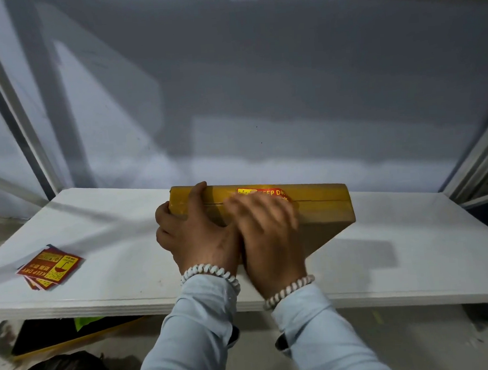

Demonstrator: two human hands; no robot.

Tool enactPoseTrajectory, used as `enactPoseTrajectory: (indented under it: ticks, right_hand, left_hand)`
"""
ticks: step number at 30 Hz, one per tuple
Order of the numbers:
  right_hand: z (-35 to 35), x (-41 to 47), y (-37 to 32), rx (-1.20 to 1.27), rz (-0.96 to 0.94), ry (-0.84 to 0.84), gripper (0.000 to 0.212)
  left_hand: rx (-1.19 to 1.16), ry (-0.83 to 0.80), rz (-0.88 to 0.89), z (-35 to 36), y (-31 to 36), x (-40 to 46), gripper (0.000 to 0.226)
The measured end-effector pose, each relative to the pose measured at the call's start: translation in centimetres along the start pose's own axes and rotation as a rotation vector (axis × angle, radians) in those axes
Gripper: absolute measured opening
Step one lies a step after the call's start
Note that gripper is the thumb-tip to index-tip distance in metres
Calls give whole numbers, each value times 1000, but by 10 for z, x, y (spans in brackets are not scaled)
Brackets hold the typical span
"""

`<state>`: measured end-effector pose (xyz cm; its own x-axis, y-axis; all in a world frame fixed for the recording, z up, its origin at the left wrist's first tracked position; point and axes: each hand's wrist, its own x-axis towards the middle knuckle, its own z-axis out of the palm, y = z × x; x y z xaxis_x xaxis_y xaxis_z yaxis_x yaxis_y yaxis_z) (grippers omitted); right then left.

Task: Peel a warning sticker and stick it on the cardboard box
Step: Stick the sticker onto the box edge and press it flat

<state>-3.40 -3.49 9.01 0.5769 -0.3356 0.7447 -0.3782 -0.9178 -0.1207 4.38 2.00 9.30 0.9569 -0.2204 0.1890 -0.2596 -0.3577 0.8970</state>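
A flat yellow-brown cardboard box (327, 208) lies on the white table (384, 262) at its middle. A red and yellow "KEEP DRY" warning sticker (266, 193) sits on the box's top, partly hidden by my fingers. My left hand (194, 230) grips the box's left end, thumb on top and fingers around the corner. My right hand (268, 232) lies flat on the box top with fingers spread over the sticker; it is motion-blurred. Both wrists wear white coiled bands over light blue sleeves.
A small stack of red and yellow warning stickers (52, 266) lies on the table at the left. A grey wall panel (259, 83) rises behind the table. Metal frame posts (12, 113) stand at left and right. Dark and yellow items (75, 335) lie under the table's front edge.
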Motion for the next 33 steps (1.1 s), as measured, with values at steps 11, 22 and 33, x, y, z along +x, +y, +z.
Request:
enactPoseTrajectory:
  ticks: [11, 22, 33]
  right_hand:
    - [2, -5, 29, -19, 72, -271, 64]
    - [1, -8, 53, 21, 183, -353, 68]
    - [9, -13, 60, 16, 233, -217, 65]
  left_hand:
    - [26, 20, 0, -3, 2, 3, 79]
    - [36, 36, -48, 2, -1, 0, 101]
    - [3, 53, -65, 5, -8, 2, 126]
